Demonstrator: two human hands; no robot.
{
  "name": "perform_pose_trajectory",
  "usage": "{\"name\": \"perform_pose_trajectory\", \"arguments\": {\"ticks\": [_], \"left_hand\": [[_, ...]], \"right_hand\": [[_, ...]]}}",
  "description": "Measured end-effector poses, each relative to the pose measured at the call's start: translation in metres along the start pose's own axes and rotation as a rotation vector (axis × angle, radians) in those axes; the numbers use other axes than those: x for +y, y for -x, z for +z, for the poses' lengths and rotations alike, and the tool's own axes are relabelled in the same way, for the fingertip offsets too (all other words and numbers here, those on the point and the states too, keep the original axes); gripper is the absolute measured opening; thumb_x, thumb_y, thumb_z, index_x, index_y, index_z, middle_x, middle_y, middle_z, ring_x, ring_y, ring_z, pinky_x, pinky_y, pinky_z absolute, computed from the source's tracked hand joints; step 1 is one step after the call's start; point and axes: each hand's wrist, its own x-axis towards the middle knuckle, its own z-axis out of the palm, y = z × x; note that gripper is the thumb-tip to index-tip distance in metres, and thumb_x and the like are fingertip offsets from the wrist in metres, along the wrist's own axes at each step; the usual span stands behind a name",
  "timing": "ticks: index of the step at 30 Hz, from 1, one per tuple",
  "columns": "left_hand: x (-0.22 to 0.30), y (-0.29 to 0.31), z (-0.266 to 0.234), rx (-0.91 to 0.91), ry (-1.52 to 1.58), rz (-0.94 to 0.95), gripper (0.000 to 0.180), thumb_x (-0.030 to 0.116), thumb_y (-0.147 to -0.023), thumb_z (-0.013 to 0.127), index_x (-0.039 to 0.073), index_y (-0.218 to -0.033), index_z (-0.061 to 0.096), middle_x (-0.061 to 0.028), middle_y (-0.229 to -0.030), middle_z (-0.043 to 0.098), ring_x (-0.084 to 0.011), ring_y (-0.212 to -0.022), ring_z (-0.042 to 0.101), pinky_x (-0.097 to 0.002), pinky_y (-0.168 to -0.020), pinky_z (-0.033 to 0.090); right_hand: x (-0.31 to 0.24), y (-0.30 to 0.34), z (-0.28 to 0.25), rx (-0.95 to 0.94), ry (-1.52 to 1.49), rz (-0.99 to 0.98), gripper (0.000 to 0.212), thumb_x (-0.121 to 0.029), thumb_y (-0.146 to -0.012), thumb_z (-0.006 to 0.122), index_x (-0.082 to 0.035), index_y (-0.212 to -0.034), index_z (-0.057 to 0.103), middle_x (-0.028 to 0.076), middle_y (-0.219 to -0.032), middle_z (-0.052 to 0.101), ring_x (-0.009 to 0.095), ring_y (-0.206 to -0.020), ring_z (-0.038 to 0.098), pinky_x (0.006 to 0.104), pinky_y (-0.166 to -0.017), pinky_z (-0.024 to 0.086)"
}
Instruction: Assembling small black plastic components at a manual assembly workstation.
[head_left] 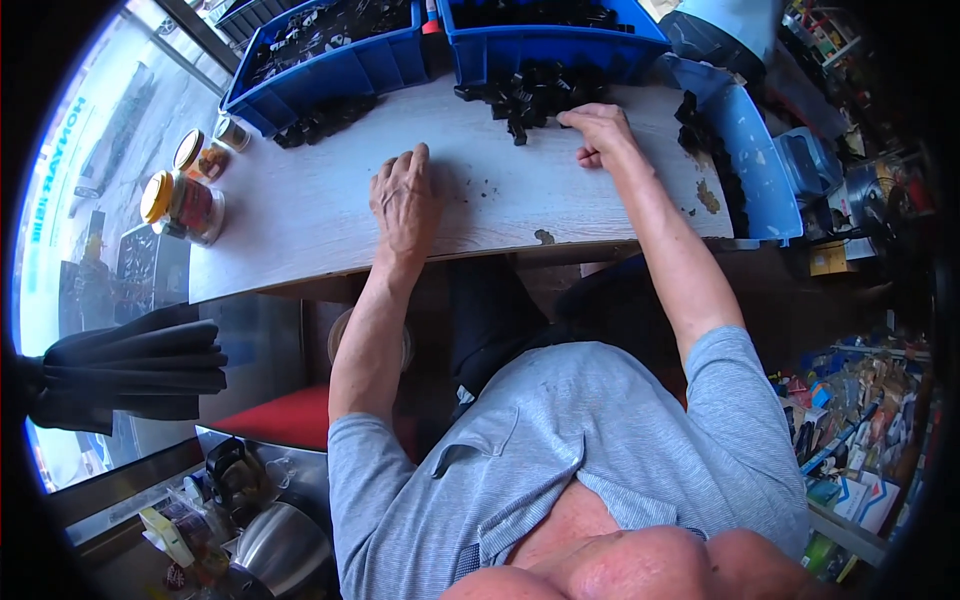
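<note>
My left hand (404,200) rests back-up on the pale wooden tabletop (330,205), its fingers curled together and the tips turned down out of sight. Whatever it may hold is hidden. Farther off and to the right, my right hand (604,136) is held by a heap of small black plastic parts (530,95). Its forefinger stretches toward the heap's edge, and the thumb hangs apart below it. Nothing shows between those fingers. One black part (517,134) lies at the near edge of the heap.
Two blue bins, left (335,72) and right (550,50), hold black parts at the back. More black parts (325,118) lie before the left bin. Lidded jars (185,208) stand at the left; a light-blue tray (760,175) borders the right end. Dark crumbs dot the tabletop.
</note>
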Motion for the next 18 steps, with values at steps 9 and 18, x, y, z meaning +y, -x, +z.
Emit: {"name": "perform_pose_trajectory", "arguments": {"ticks": [9,18], "left_hand": [[0.0,0.012,-0.013,-0.052,-0.009,-0.013,0.04,0.006,-0.09,0.065,0.007,-0.129,0.061,-0.0142,-0.115,0.07,-0.0353,-0.102,0.063,-0.0433,-0.089,0.05],[0.004,0.023,-0.018,-0.013,0.168,0.012,0.042,0.005,-0.089,0.063,0.006,-0.131,0.059,-0.0185,-0.113,0.068,-0.0386,-0.102,0.063,-0.0447,-0.089,0.051]], "right_hand": [[0.015,0.016,-0.023,-0.098,-0.175,0.038,0.027,-0.022,-0.086,0.076,-0.006,-0.106,0.07,0.002,-0.059,0.054,0.015,-0.049,0.062,0.0311,-0.047,0.058],[0.034,0.043,-0.029,-0.159,-0.257,-0.082,0.031,-0.024,-0.087,0.077,-0.005,-0.108,0.066,-0.002,-0.054,0.053,0.013,-0.049,0.063,0.0284,-0.046,0.057]]}}
